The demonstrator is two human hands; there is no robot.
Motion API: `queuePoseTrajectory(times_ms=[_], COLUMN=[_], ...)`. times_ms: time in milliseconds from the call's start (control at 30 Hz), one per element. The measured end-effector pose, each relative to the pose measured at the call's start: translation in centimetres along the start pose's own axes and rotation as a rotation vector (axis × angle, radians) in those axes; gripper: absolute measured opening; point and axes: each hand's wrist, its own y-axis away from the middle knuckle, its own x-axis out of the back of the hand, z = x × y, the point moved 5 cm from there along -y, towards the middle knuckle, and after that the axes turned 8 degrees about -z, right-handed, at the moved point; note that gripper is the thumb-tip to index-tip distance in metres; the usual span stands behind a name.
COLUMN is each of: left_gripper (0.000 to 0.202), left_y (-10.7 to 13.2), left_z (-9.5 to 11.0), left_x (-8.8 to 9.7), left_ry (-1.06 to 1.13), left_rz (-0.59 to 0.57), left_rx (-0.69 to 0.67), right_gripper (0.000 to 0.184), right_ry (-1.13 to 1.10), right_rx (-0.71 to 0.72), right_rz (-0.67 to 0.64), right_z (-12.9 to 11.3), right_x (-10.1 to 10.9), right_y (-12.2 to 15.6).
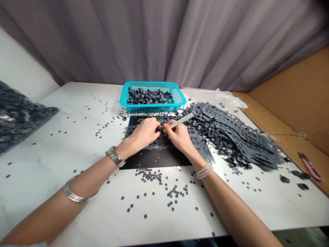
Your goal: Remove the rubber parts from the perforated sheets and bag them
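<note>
A perforated dark rubber sheet lies on a black mat in front of me. My right hand is closed around a slim pale stick-like tool, its lower end pointing down toward the sheet. Right beside it, my left hand rests over the sheet with the fingers curled and their tips pinched together. A small dark part seems to be at those fingertips, but it is too small to make out. The tool's tip is mostly hidden between the hands.
A turquoise basket of black rubber rings stands behind the mat. To the right are stacked perforated sheets and loose rings. Small dark discs litter the white table. A filled plastic bag is left; pink-handled snips lie right.
</note>
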Motion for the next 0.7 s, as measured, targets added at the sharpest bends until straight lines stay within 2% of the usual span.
queuePoseTrajectory(times_ms=[167, 300, 367, 400, 467, 533, 600, 700], left_gripper=[0.018, 0.018, 0.013, 0.012, 0.017, 0.018, 0.018, 0.017], left_y=[-0.1, -0.2, -0.1, 0.0, 0.4, 0.7, 0.8, 0.8], left_z=[0.2, 0.1, -0.9, -1.7, -3.2, -4.0, -4.0, -3.2], left_x=[-0.7, 0.0, 0.6, 0.9, 0.7, 0.2, -0.1, 0.3], left_ry=[0.009, 0.057, 0.254, 0.431, 0.806, 1.014, 1.018, 0.825], left_rz=[-0.025, -0.012, 0.043, 0.09, 0.178, 0.213, 0.194, 0.123], left_rx=[0.008, 0.017, 0.117, 0.204, 0.381, 0.464, 0.469, 0.431], right_gripper=[0.024, 0.024, 0.023, 0.022, 0.021, 0.021, 0.021, 0.025], right_ry=[0.045, 0.069, 0.056, 0.045, 0.02, -0.007, -0.042, -0.16], right_rx=[0.0, -0.004, -0.01, -0.016, -0.027, -0.035, -0.042, -0.05], right_rz=[0.007, 0.004, 0.004, 0.004, -0.002, -0.008, -0.012, -0.004], right_z=[-0.5, -0.3, -0.1, 0.0, 0.3, 0.5, 0.7, 0.9], right_x=[0.1, 0.1, 0.1, 0.1, 0.0, -0.1, -0.2, -0.1], right_y=[0.0, -0.1, -0.2, -0.3, -0.4, -0.4, -0.4, -0.2])
